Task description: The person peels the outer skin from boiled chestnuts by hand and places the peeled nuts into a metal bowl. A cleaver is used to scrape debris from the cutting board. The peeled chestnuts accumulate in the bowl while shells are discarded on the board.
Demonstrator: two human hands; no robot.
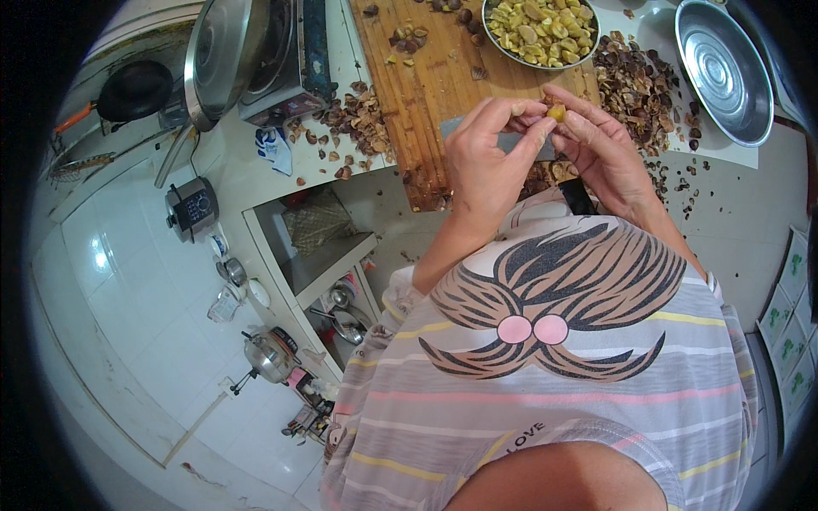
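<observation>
Between the fingertips of both hands is a yellow chestnut kernel with brown shell or skin at its top. My left hand pinches it from the left, and my right hand holds it from the right. Under my hands, a grey flat blade or plate, mostly hidden, lies on the wooden cutting board. Just beyond my fingers stands a metal bowl of peeled yellow chestnuts. More chestnuts and pieces lie at the board's far left.
Shell heaps lie right and left of the board. An empty metal basin is at the far right. Left are a gas stove, a tilted pan and a blue-white cloth. Below, an open cabinet shelf juts near my left arm.
</observation>
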